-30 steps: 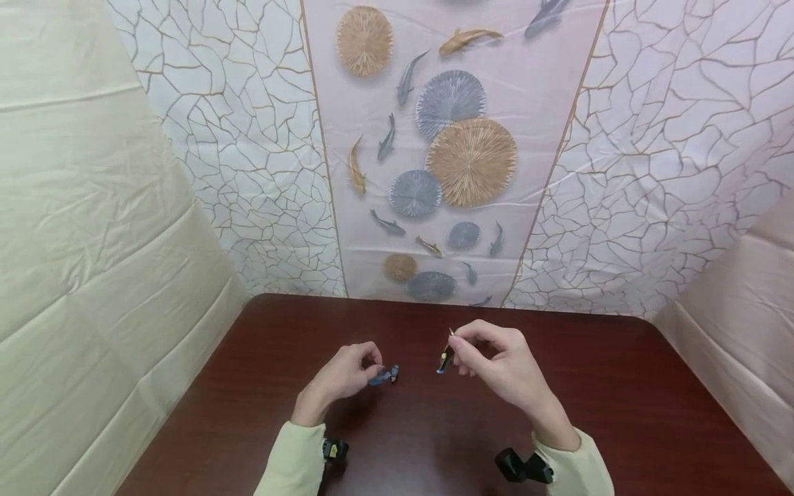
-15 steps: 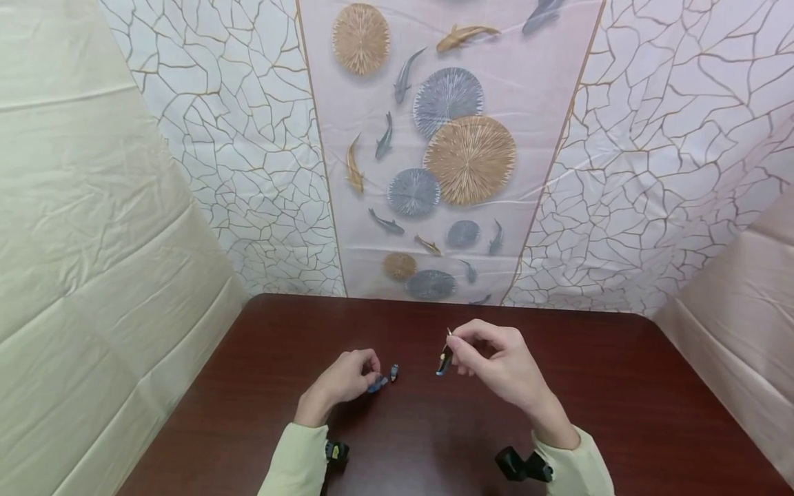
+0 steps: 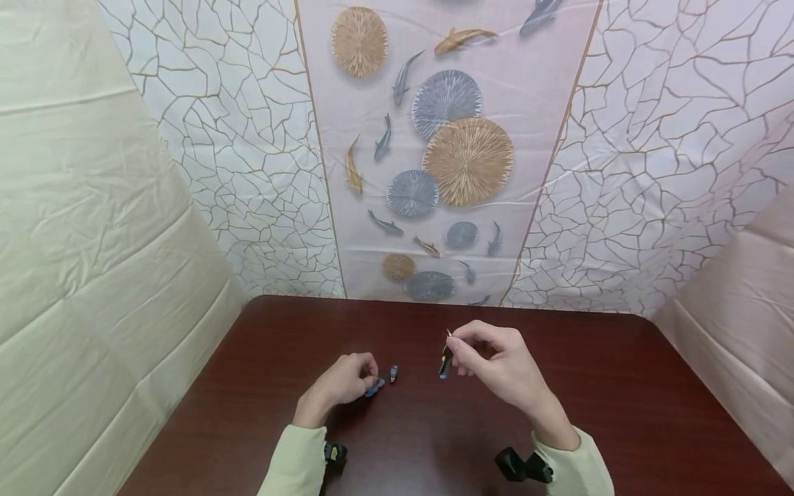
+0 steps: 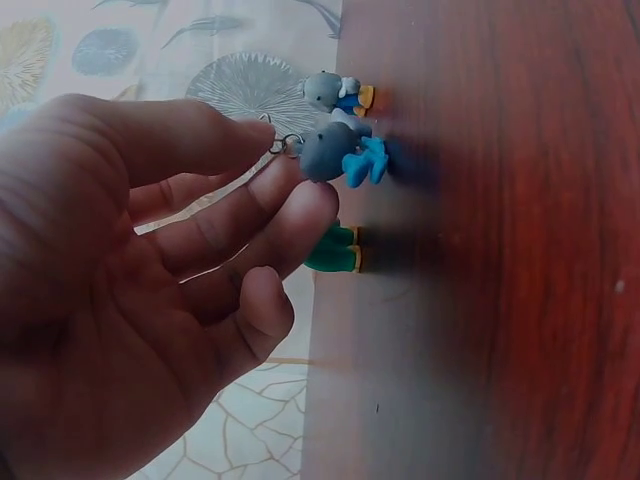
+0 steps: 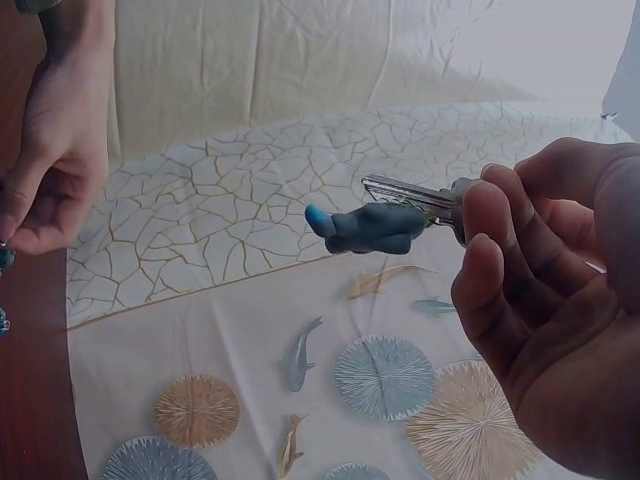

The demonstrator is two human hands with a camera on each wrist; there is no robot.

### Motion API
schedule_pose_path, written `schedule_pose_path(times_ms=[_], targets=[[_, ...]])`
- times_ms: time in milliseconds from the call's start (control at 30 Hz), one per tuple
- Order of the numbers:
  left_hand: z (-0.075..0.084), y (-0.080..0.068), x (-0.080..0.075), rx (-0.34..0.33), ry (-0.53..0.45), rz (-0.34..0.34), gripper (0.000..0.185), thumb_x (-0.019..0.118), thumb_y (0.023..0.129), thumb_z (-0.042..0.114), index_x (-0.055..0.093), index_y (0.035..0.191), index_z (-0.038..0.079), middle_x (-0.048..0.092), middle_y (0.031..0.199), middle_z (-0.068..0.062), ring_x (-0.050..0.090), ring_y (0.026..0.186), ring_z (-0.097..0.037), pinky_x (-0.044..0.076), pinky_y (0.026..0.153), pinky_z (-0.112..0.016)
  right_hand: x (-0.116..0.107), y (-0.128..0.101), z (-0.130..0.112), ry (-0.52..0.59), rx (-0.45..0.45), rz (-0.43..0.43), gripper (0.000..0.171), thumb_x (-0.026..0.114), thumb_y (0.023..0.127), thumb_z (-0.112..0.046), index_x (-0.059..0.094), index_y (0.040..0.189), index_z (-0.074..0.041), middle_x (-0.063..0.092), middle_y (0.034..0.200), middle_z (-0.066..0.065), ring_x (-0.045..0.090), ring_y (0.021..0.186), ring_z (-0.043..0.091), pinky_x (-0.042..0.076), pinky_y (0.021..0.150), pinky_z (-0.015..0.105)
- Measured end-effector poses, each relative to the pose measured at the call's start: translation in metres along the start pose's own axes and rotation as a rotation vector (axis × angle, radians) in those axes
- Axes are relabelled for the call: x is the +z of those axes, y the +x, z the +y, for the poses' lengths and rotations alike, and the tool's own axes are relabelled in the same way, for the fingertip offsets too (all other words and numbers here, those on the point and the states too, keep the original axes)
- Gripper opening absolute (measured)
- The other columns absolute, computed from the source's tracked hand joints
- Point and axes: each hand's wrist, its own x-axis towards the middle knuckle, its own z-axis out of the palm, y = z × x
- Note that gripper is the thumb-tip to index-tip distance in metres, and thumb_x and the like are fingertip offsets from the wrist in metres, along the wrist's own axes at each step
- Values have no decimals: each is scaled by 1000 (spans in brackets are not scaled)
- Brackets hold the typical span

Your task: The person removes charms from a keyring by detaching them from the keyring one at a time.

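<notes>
My left hand [image 3: 341,382] is low over the table, thumb and finger pinching the metal ring of a small figurine keychain [image 4: 325,150]. It has a grey head and bright blue lower parts close to the tabletop. Just beyond it, a second figurine [image 4: 335,92] with a grey head, blue clothes and yellow boots is on the table. Green legs with yellow feet [image 4: 335,252] show behind my fingers, the rest hidden. My right hand [image 3: 496,358], raised to the right, pinches a metal key [image 5: 410,192]; a dark grey-blue figurine charm [image 5: 375,228] with a bright blue tip dangles beside it.
The dark red-brown table [image 3: 620,413] reaches back to a hanging cloth [image 3: 372,138] printed with fish and round shapes. Plain pale cloth [image 3: 124,275] hangs at the left, and more closes off the right. Black wrist cameras [image 3: 524,467] sit by both sleeves.
My left hand has moved slightly down and toward me with its figurine, widening the gap to the standing one. My right hand is nearly still; its charm has swung a little.
</notes>
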Motion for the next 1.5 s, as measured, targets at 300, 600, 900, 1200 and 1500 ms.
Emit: schedule_pose_path(times_ms=[300, 600, 900, 1200, 1500], targets=[[0, 0, -2, -18, -23, 7, 5, 65, 92, 14, 61, 90, 17, 60, 78, 4, 54, 66, -12, 46, 62, -27, 0, 0, -2, -8, 33, -6, 16, 65, 89, 3, 69, 90, -12, 66, 67, 9, 60, 55, 9, 51, 50, 24], [7, -4, -14, 15, -25, 62, 4, 63, 95, 20, 63, 91, 19, 62, 80, 5, 55, 67, -9, 46, 63, -28, 0, 0, -3, -15, 33, -12, 16, 65, 90, 3, 69, 90, -12, 65, 68, 4, 59, 55, 10, 51, 49, 26], [30, -10, -29, 82, -8, 126, 5, 61, 96, 21, 64, 93, 19, 64, 82, 5, 57, 70, -14, 46, 65, -27, -1, 0, -1, 0, -13, 0, 16, 64, 89, 6, 68, 88, -10, 63, 65, 9, 58, 52, 15, 51, 49, 24], [52, -16, -39, 159, 17, 217, 5, 62, 95, 21, 63, 90, 23, 62, 78, 11, 52, 64, -7, 45, 62, -22, 0, 1, -2, 2, -12, -1, 16, 64, 89, 6, 68, 87, -9, 64, 66, 6, 58, 52, 18, 51, 49, 23], [72, -16, -44, 183, -15, 233, 3, 63, 95, 21, 64, 92, 22, 61, 77, 11, 54, 64, -10, 46, 62, -22, 1, 1, -1, 17, -21, -11, 16, 64, 89, 6, 69, 88, -9, 64, 68, 4, 58, 53, 12, 51, 49, 24]])
